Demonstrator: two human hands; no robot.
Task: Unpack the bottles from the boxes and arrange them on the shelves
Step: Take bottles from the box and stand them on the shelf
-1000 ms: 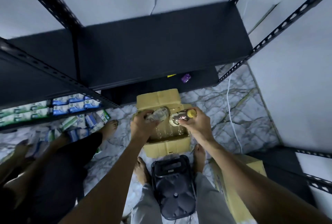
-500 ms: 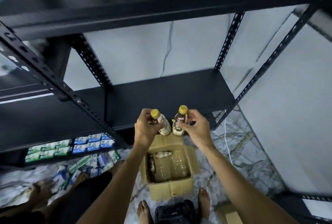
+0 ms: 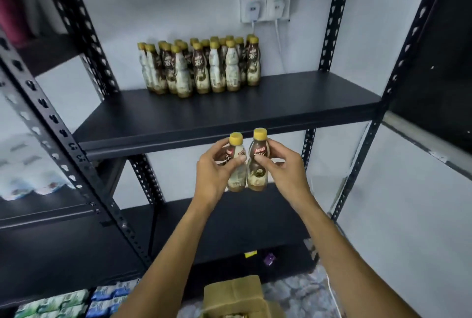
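Left bottle (image 3: 236, 164): upright, gripped by curled fingers of left hand (image 3: 213, 177), just below the near edge of the shelf (image 3: 229, 116).
Right bottle (image 3: 258, 164): upright, touching the first, gripped by curled fingers of right hand (image 3: 284, 173).
Stocked bottles (image 3: 201, 67): clustered far back on shelf.
Box (image 3: 235, 297): open, on floor, near.

I see the left bottle (image 3: 236, 180) in the left hand (image 3: 213, 172), the right bottle (image 3: 258, 177) beside it in the right hand (image 3: 286, 172), before the shelf (image 3: 229, 113). A bottle cluster (image 3: 201, 67) stands on it at 12 o'clock; the box (image 3: 237, 294) at 6 o'clock.
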